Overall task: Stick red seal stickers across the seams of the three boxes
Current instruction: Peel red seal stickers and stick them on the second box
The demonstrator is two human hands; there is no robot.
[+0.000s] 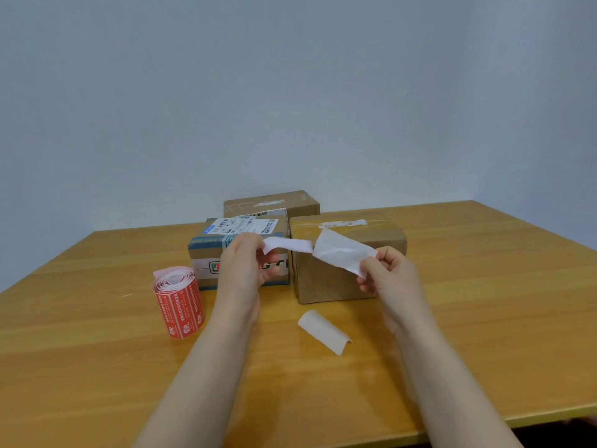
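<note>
wooden table (452, 318) against a plain pale wall (290, 92). both forearms reach in; left hand (240, 270) pinches one end of a white strip (287, 245), right hand (392, 281) pinches the wider sheet (342, 253), held in front of three boxes (349, 276). red sticker roll (181, 302) stands left, its print unreadable. loose backing paper (324, 331) lies nearby.

On the table (468, 302), three boxes cluster at frame centre: the labelled box (239, 250) left, the plain box (347, 263) right, the rear box (271, 203) behind them. The sticker roll (179, 300) stands left of the labelled box; a curled backing strip (324, 331) lies before the plain box.
</note>
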